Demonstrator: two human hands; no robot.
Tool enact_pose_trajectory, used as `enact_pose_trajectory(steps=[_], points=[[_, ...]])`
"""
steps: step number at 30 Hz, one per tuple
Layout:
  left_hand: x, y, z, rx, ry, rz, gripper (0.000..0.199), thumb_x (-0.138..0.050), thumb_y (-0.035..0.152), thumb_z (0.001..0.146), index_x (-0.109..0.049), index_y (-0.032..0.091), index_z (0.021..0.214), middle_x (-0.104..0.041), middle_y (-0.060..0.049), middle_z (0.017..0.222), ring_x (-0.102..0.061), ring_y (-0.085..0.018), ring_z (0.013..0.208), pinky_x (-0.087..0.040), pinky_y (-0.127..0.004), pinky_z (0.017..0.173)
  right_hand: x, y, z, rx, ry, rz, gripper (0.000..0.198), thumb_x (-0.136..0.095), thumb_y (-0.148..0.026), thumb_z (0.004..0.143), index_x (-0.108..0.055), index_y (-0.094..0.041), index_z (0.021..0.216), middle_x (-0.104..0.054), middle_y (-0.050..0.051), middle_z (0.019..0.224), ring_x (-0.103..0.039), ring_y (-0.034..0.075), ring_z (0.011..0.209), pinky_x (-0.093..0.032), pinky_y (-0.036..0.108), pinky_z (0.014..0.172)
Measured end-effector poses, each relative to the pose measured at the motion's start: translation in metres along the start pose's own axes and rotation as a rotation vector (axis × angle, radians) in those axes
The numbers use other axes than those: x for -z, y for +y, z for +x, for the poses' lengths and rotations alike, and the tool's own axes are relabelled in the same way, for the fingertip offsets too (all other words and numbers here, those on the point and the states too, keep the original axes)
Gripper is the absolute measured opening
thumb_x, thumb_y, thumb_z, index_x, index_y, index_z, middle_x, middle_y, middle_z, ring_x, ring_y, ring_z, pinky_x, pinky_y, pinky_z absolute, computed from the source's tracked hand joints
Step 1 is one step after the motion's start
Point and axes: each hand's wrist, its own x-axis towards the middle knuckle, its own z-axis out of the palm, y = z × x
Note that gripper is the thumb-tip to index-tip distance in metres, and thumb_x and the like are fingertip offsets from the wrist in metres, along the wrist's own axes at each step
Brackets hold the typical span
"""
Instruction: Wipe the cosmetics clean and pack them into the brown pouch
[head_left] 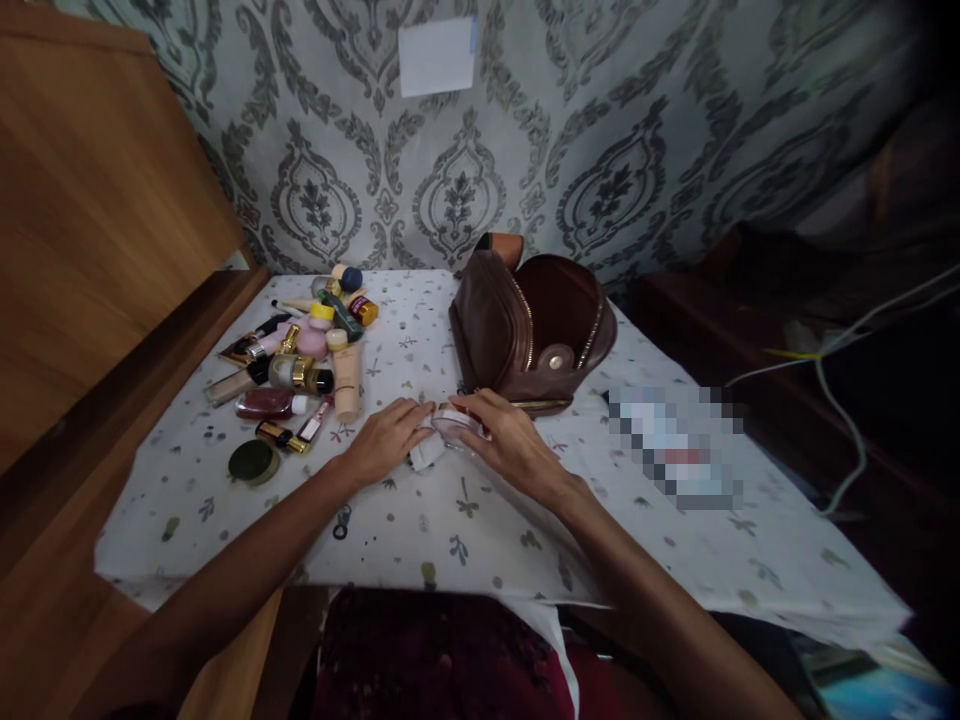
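Observation:
Between my hands, over the middle of the table, is a small round clear-and-pink cosmetic container (455, 422). My right hand (517, 445) grips it with thumb and fingers from the right. My left hand (390, 440) is closed on a white tissue (426, 449), which meets the container's left side. A brown handbag (491, 315) stands unzipped just beyond my right hand. To the left of my left hand, a beige squeeze tube (346, 382) lies at the edge of a group of cosmetics.
Several bottles and jars, among them a dark red bottle (266, 404) and a dark round compact (253, 463), lie at the left. A blurred-out flat item (675, 450) lies at the right. A wooden panel (97, 200) borders the left side; white cables (847, 420) hang at the right.

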Motion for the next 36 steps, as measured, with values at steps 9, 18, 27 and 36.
enact_pose_trajectory(steps=[9, 18, 27, 36], points=[[0.023, 0.003, 0.004, 0.025, 0.298, -0.160, 0.023, -0.049, 0.030, 0.099, -0.058, 0.019, 0.117, -0.068, -0.008, 0.101, -0.065, -0.021, 0.097, -0.055, -0.037, 0.085, -0.028, 0.005, 0.006, -0.122, 0.068, 0.465, 0.020, -0.065, -0.033, 0.083, -0.057, -0.021, 0.098, -0.063, 0.003, 0.094, -0.060, 0.019, 0.088, -0.052, 0.028, 0.068], [0.016, 0.001, 0.005, -0.068, 0.293, -0.155, 0.029, -0.048, 0.029, 0.099, -0.059, 0.016, 0.122, -0.069, -0.012, 0.112, -0.064, -0.022, 0.106, -0.055, -0.040, 0.092, -0.027, 0.007, 0.004, -0.008, 0.033, 0.274, 0.044, -0.063, -0.031, 0.086, -0.056, -0.023, 0.129, -0.065, 0.006, 0.103, -0.059, 0.021, 0.089, -0.050, 0.038, 0.082], [0.007, -0.006, 0.000, 0.001, 0.169, -0.130, 0.031, -0.045, 0.036, 0.100, -0.062, 0.017, 0.117, -0.071, -0.011, 0.108, -0.068, -0.022, 0.101, -0.058, -0.039, 0.088, -0.024, 0.018, -0.003, -0.048, 0.129, 0.214, 0.031, -0.065, -0.037, 0.086, -0.065, -0.022, 0.114, -0.066, 0.006, 0.096, -0.060, 0.019, 0.081, -0.051, 0.032, 0.071], [0.002, -0.001, 0.000, -0.039, 0.027, -0.007, 0.026, -0.044, 0.034, 0.100, -0.064, 0.018, 0.097, -0.071, -0.007, 0.094, -0.067, -0.020, 0.088, -0.057, -0.035, 0.078, -0.015, 0.025, -0.007, -0.063, 0.073, 0.206, 0.042, -0.064, -0.034, 0.084, -0.060, -0.023, 0.124, -0.068, 0.007, 0.115, -0.063, 0.021, 0.089, -0.051, 0.032, 0.073]])
